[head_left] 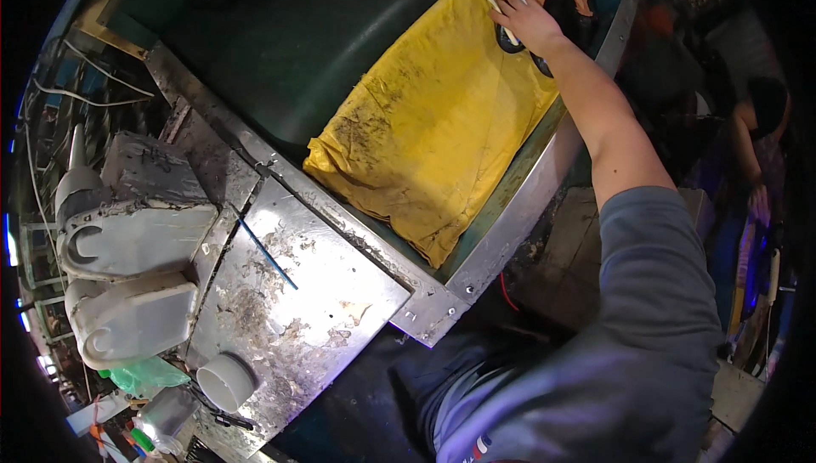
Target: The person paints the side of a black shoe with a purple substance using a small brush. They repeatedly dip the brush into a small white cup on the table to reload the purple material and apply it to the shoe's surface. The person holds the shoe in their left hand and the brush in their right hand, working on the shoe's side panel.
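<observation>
Grey sleeve [646,310], right hand [529,19] on black object [563,6], yellow cloth [442,115]

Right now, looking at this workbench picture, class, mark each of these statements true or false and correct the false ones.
1. The right hand reaches to the far end of the yellow cloth. True.
2. The cloth is clean. False: it carries dark smudges.
3. Two white jugs lie at the left. True.
4. The thin blue stick lies on the cloth. False: it lies on the stained metal plate.
5. The right hand rests on a black object. True.
</observation>
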### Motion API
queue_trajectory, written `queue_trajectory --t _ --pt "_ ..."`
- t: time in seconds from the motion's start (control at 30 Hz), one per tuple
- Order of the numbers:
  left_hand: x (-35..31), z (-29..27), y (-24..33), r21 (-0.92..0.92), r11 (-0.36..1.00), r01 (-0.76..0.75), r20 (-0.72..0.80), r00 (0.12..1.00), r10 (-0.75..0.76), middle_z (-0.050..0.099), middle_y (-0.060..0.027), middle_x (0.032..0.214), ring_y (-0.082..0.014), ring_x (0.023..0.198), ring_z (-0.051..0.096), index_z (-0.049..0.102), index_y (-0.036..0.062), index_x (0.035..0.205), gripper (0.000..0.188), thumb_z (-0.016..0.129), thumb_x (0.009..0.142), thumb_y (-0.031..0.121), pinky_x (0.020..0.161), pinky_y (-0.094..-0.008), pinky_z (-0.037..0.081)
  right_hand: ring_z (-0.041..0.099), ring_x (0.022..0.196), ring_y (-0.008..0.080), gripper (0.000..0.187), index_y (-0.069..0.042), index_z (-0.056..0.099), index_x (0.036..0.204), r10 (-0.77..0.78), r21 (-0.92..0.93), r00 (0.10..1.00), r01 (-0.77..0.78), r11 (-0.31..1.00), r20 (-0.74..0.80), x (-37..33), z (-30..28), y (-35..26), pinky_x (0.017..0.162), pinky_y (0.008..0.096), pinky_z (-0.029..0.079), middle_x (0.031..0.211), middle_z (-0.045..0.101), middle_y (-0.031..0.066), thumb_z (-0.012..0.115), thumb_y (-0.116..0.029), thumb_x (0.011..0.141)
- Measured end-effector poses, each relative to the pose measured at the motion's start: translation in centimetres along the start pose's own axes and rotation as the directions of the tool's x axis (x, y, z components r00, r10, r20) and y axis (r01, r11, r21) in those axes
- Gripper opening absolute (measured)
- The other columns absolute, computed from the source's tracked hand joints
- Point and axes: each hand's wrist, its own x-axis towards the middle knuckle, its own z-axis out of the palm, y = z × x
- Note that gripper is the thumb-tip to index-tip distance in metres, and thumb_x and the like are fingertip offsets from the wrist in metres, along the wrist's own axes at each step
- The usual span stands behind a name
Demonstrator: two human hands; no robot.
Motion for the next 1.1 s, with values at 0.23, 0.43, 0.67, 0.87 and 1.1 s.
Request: queue_trajectory --t 0.23,0.43,0.67,0.87,1.1 --pt "0.4 -1.6 3.2 0.06 0.998 -0.028 -0.045 0.999 0.03 0.068 -0.0256 0.115 -0.038 0.107 0.065 0.066 -0.0065 0.116 0.032 0.071 0.09 0.011 0.097 -0.0448 0.052 0.047 0.136 0.0346 0.086 -0.015 0.05 0.139 0.082 0.347 0.995 -0.054 0.936 -0.065 -1.6 -5.1 1.2 0.118 0.0481 0.033 0.137 0.055 0.014 0.088 -0.029 0.063" --pt "-0.7 -1.4 0.0 -0.084 0.996 0.001 -0.067 0.998 -0.007 0.067 -0.0256 0.118 -0.0374 0.113 0.064 0.067 -0.0065 0.117 0.033 0.07 0.091 0.013 0.1 -0.0461 0.05 0.059 0.121 0.0395 0.086 -0.011 0.05 0.136 0.461 0.721 0.865 -0.19 0.666 -0.198 -2.7 -12.4 -1.9 0.105 0.0449 0.047 0.128 0.062 0.0209 0.089 -0.035 0.063" --pt "0.6 -0.8 4.8 -0.251 0.968 -0.015 -0.122 0.992 -0.017 0.066 -0.0207 0.128 -0.0338 0.115 0.065 0.069 0.0 0.12 0.035 0.07 0.094 0.022 0.098 -0.0401 0.051 0.066 0.114 0.035 0.09 -0.007 0.05 0.136 0.67 0.934 0.714 -0.347 0.09 0.201 -6.8 -18.8 -2.5 0.096 0.0416 0.051 0.125 0.066 0.0204 0.087 -0.054 0.069" --pt "0.9 0.5 9.1 -0.654 0.717 -0.242 -0.144 0.97 0.196 0.063 -0.0183 0.133 -0.0362 0.122 0.059 0.065 -0.0025 0.112 0.03 0.068 0.083 0.006 0.105 -0.0451 0.045 0.06 0.119 0.0261 0.09 -0.006 0.049 0.138 0.613 0.988 0.79 0.11 -0.106 -0.023 -9.7 -28.2 -2.6 0.103 0.0371 0.046 0.126 0.061 0.0133 0.089 -0.047 0.068" --pt "3.8 -6.4 19.0 -0.883 0.314 -0.35 -0.151 0.843 0.516 0.05 -0.0183 0.149 -0.0305 0.137 0.051 0.041 -0.0027 0.149 0.104 0.095 0.064 0.023 0.113 -0.0425 0.04 0.058 0.11 0.0194 0.084 -0.004 0.051 0.133 0.241 0.69 0.759 0.651 -0.317 -0.605 -16.8 -48.0 -7.2 0.098 0.0321 0.046 0.118 0.058 0.0077 0.089 -0.034 0.064"
